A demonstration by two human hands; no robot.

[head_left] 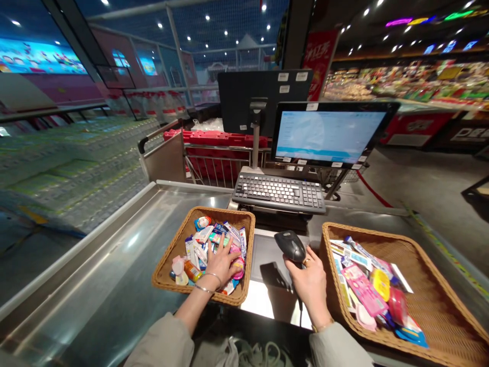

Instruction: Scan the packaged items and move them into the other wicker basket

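My left hand (221, 262) rests with its fingers apart on a heap of small packaged goods (206, 250) in a square wicker basket (171, 265). My right hand (311, 285) is shut around a black handheld barcode scanner (290, 246), whose cord runs down past the counter edge. To the right of that hand stands a second wicker basket (431, 285), holding a pile of packets, including a pink box (364, 290). Between the two baskets lies a small dark scanning plate (263, 260).
Beyond my hands sit a black keyboard (278, 192) and a lit monitor (328, 133) on a stand. A steel checkout counter (114, 255) stretches left. A metal shopping cart with red crates (214, 153) stands behind, with store shelves at the back right.
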